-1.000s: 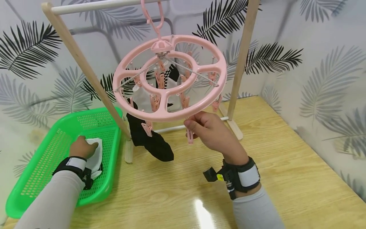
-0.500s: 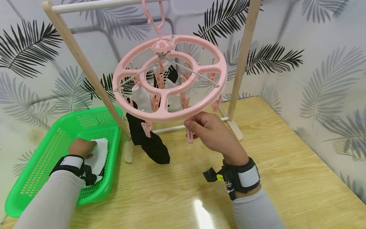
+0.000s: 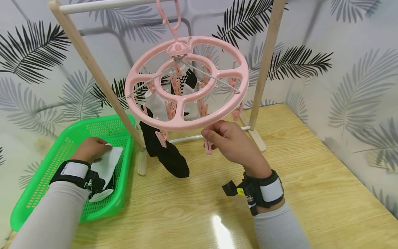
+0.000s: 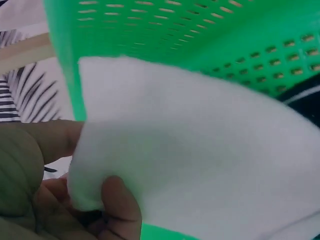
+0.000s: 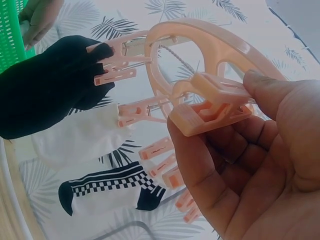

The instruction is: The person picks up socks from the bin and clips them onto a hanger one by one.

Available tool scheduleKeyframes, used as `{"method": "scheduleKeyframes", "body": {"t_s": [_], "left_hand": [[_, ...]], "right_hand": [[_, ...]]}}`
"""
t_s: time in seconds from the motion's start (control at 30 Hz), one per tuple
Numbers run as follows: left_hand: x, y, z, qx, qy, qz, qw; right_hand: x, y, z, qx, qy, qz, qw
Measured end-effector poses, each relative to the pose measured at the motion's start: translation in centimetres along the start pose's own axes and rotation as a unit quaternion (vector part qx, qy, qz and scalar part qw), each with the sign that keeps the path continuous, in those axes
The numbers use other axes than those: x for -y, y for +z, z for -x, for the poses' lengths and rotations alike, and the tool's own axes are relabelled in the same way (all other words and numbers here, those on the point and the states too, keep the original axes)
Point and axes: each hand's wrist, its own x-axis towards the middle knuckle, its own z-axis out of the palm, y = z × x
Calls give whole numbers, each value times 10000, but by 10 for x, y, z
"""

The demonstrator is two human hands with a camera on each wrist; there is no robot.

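Note:
A round pink peg hanger (image 3: 186,83) hangs by its hook from a wooden rack's top bar (image 3: 102,5). A black sock (image 3: 163,152) is clipped at its left front, with a white sock (image 3: 155,103) and a checkered sock (image 5: 107,187) behind. My right hand (image 3: 228,143) pinches a pink peg (image 5: 210,110) at the hanger's front rim. My left hand (image 3: 90,148) pinches a white sock (image 4: 200,155) by its edge, lifted just above the green basket (image 3: 46,180).
The wooden rack's slanted legs (image 3: 93,69) stand on a light wood table (image 3: 311,180), between basket and hanger. A leaf-patterned wall (image 3: 342,69) closes the back and right side. Something dark (image 3: 102,186) lies under the white sock in the basket.
My left hand has gripped the white sock and drawn it up and to the right inside the basket. My right hand stays on the peg; the hanger has barely shifted.

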Motion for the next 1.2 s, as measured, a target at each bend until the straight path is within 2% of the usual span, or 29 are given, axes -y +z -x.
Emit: {"method": "scheduleKeyframes", "body": {"t_s": [0.13,0.23,0.37,0.5,0.63,0.77,0.87,0.97,1.03,1.2], "left_hand": [[-11,-4,9,-42,217,133,9997],[-20,-8,18,-287,456,443,9976],[-35,-12,35,-670,837,982,9894],[-55,-16,58,-1125,1238,1099,9798],[-77,-18,86,-1663,1551,1242,9659],[-89,-17,115,-1879,1745,1397,9564],[-93,-9,136,-1945,1959,1383,9511],[-98,8,151,-2028,2250,1426,9423],[-104,22,158,-2015,2417,1550,9365],[-122,54,166,-1872,2486,2018,9287]], "right_hand": [[-1,0,0,21,-45,-10,10000],[-1,0,0,14,-77,-18,10000],[-1,0,0,6,-88,-79,9999],[-1,0,0,6,-62,-117,9999],[-1,0,1,-50,-23,-50,10000],[0,0,1,-54,18,-29,10000],[1,1,2,-22,23,-24,10000],[1,1,2,-34,19,22,10000],[2,0,2,-43,29,52,10000],[3,0,2,-81,-9,79,9999]]}}
